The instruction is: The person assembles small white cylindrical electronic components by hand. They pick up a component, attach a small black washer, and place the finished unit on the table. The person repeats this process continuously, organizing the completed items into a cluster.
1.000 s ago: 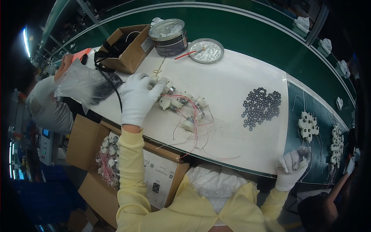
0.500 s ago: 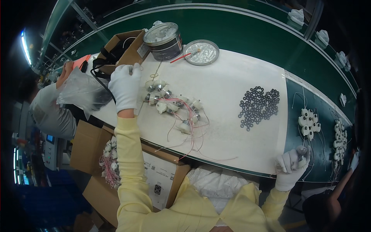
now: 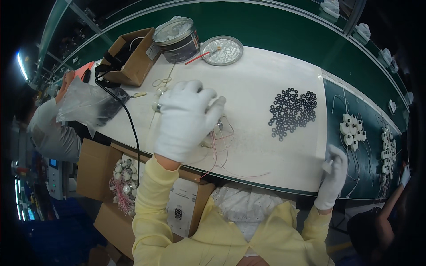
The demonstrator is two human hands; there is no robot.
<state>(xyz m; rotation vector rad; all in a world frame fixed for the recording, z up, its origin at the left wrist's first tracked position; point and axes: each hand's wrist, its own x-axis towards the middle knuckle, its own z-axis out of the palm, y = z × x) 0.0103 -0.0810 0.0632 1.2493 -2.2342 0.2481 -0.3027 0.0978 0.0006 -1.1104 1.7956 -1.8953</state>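
Observation:
My left hand [image 3: 184, 122], in a white glove, is over the pile of small white-and-metal motors with pink wires [image 3: 217, 137]. It covers most of the pile; the fingertips point down and are hidden, so I cannot tell whether they grip a motor. At the table's front edge on the right, my right hand [image 3: 333, 177], also gloved, has its fingers curled toward the thumb. A small pale thing shows at the fingertips, too unclear to name. Just beyond this hand, a cluster of white motors [image 3: 352, 132] lies on the green mat.
Many dark rings [image 3: 293, 113] lie right of centre. A tin [image 3: 177, 42], a lid with a red brush [image 3: 222, 51] and a cardboard box [image 3: 133, 62] stand at the back. More motors [image 3: 389, 153] sit far right; an open carton [image 3: 95, 168] is below left. Another person [image 3: 55, 124] works at left.
My left hand has moved right and nearer, from beside the cardboard box to over the motor pile. My right hand has shifted slightly left and away from me, its fingers turned upward. The view has shifted slightly.

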